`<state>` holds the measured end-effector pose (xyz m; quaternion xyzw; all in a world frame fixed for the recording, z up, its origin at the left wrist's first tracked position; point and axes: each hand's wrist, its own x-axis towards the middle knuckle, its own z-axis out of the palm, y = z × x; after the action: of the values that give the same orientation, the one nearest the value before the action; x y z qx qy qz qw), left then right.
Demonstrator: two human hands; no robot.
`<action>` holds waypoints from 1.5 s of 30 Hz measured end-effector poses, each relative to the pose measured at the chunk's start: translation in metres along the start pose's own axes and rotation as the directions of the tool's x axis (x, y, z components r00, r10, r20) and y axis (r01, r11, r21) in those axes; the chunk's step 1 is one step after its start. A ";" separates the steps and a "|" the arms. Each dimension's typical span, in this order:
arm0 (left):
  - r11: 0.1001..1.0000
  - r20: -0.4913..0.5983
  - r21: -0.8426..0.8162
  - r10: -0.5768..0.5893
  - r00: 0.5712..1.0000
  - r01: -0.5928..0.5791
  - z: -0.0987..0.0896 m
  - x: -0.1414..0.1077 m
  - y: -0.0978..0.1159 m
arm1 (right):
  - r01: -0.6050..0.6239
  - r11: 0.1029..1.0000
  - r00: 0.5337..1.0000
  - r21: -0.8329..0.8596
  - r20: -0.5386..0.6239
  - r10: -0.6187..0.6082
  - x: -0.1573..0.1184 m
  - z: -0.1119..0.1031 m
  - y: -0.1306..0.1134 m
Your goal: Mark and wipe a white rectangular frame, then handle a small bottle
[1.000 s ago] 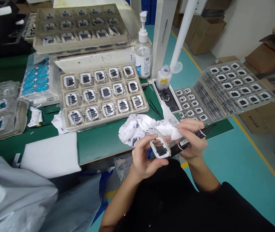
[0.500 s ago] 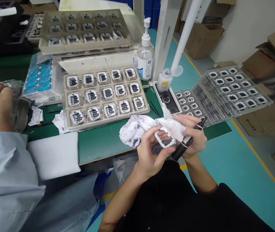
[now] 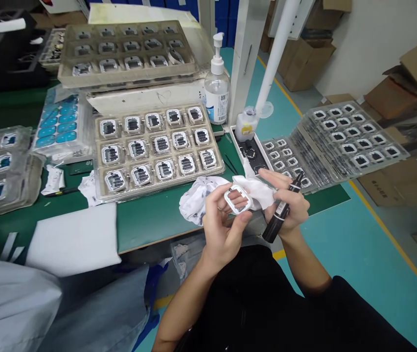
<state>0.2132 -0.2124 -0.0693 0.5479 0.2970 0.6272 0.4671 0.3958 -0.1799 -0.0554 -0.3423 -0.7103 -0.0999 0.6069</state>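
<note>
Grip of left hand (image 3: 223,225) closed on white frame (image 3: 238,199) by its edges, right hand (image 3: 289,203) holding black marker (image 3: 282,210) and white cloth (image 3: 255,191), both hands near the desk (image 3: 150,220) edge.

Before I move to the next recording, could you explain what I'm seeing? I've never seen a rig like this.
There is no robot here: one camera on a person's head looks forward and down at their bare hands. The left hand holds a white frame with an open middle; the right hand grips a black marker and a white wipe. On the green table lie a tray of similar frames and a stained cloth. The pale sleeve is another person's.
</note>
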 end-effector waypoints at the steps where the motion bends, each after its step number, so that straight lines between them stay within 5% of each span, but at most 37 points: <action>1: 1.000 0.020 -0.008 -0.021 1.000 0.021 0.001 -0.001 0.001 | -0.052 0.998 0.998 0.034 -0.026 0.053 0.000 0.003 -0.002; 5: 0.996 0.073 -0.071 -0.052 0.996 0.057 0.008 -0.002 0.001 | -0.304 0.920 0.944 0.246 -0.049 0.325 0.005 0.020 -0.008; 8: 0.996 0.051 -0.084 -0.026 0.998 0.031 0.010 0.004 0.000 | -0.385 0.876 0.898 0.291 -0.100 0.428 0.014 0.032 -0.003; 18: 0.999 -0.049 0.044 0.032 0.998 -0.030 -0.017 0.027 -0.008 | -0.308 0.951 0.931 -0.034 -0.215 0.294 0.060 0.036 0.084; 21: 0.999 -0.092 0.049 -0.020 0.996 0.025 -0.027 0.029 -0.015 | -0.310 0.933 0.951 -0.184 -0.081 0.300 0.084 0.034 0.114; 28: 0.990 -0.159 -0.005 -0.142 0.977 0.143 -0.038 0.024 -0.028 | -0.313 0.873 0.907 -0.375 0.153 0.392 0.120 0.041 0.174; 37: 0.992 -0.152 0.028 -0.120 0.981 0.126 -0.044 0.017 -0.029 | -0.195 0.867 0.930 -0.459 0.195 0.313 0.114 0.047 0.207; 42: 0.994 -0.144 0.047 -0.088 0.986 0.095 -0.044 0.015 -0.030 | -0.254 0.826 0.943 -0.502 0.060 0.327 0.121 0.046 0.206; 45: 0.996 -0.134 0.055 -0.065 0.989 0.073 -0.044 0.014 -0.030 | -0.236 0.850 0.935 -0.472 0.128 0.331 0.122 0.043 0.200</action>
<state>0.1792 -0.1819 -0.0997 0.5084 0.3648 0.6363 0.4512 0.4798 0.0382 -0.0072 -0.5829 -0.6678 -0.1344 0.4429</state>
